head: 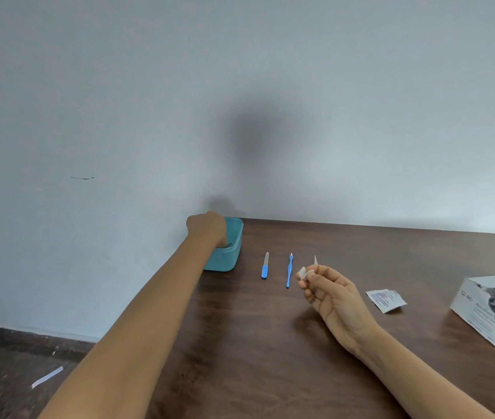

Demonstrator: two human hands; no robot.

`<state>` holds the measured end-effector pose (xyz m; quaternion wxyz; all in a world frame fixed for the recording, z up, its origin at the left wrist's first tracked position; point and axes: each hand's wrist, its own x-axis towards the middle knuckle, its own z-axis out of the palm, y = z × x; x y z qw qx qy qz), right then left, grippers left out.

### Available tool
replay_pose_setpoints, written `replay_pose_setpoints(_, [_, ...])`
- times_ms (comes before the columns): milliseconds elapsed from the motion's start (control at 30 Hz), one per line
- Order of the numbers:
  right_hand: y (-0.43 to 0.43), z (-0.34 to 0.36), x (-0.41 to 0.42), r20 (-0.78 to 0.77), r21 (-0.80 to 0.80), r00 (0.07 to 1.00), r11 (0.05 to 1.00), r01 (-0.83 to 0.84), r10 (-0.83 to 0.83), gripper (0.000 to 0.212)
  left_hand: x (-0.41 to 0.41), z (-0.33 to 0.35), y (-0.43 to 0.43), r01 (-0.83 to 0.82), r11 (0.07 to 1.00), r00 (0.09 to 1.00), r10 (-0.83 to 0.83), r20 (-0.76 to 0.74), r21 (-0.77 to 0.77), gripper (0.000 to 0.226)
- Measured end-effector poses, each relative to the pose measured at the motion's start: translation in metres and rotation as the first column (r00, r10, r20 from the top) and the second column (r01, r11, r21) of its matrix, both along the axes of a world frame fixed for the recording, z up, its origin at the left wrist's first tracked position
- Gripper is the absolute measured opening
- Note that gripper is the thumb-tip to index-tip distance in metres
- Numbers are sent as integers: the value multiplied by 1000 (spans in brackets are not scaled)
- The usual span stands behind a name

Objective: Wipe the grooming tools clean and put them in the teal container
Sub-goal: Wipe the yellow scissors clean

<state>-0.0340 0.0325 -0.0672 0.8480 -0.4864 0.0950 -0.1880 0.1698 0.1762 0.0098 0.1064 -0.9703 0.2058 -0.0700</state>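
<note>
Two blue-handled tools, a nail file (265, 266) and a thin pick (289, 270), lie side by side on the brown surface (255, 343). At their 9 o'clock stands the teal container (228, 261); the left hand (206, 226) dips into it, its fingers hidden, so I cannot tell their grip. The right hand (327, 294), at the pick's 4 o'clock, pinches a small white wipe (303, 273). A torn packet (386, 300) and a swab box (488, 309) lie at its 3 o'clock.
</note>
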Motion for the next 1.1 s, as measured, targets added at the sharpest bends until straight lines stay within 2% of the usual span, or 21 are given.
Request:
replay_pose_setpoints(267, [0, 2, 0, -9, 42, 1000, 999, 4, -4, 8, 1, 1, -4, -35, 997, 995, 41, -91, 70, 29])
replay_pose_setpoints(367, [-2, 3, 1, 3, 78, 998, 994, 70, -70, 7, -1, 3, -3, -24, 999, 998, 27, -50, 43, 24])
replay_pose_setpoints(467, [-3, 4, 1, 44, 116, 986, 981, 154, -160, 14, -3, 10, -7, 25, 987, 993, -6, 121, -157, 17])
replay_pose_setpoints(600, [-2, 6, 0, 74, 192, 965, 953, 233, -251, 20, -30, 21, -23, 214, 879, 947, -79, 312, -427, 28])
replay_pose_setpoints(733, [-5, 8, -4, 59, 194, 938, 926, 324, -341, 11, -77, 9, -50, 303, 785, 950, -204, 237, -541, 34])
replay_pose_setpoints(800, [-9, 7, -9, 47, 169, 915, 906, 387, -400, 11, -96, -9, -66, 309, 777, 951, -252, 178, -548, 35])
replay_pose_setpoints(933, [-19, 5, -15, 31, 98, 839, 837, 539, -544, 6, -123, -46, -92, 305, 849, 951, -248, 184, -432, 38])
replay_pose_setpoints(1000, [-24, 3, -17, 26, 89, 807, 806, 586, -590, 11, -134, -60, -100, 300, 877, 951, -243, 191, -377, 39])
replay_pose_setpoints(1100, [-30, 2, -20, 16, 98, 781, 779, 620, -624, 17, -147, -71, -107, 253, 891, 963, -195, 185, -376, 38])
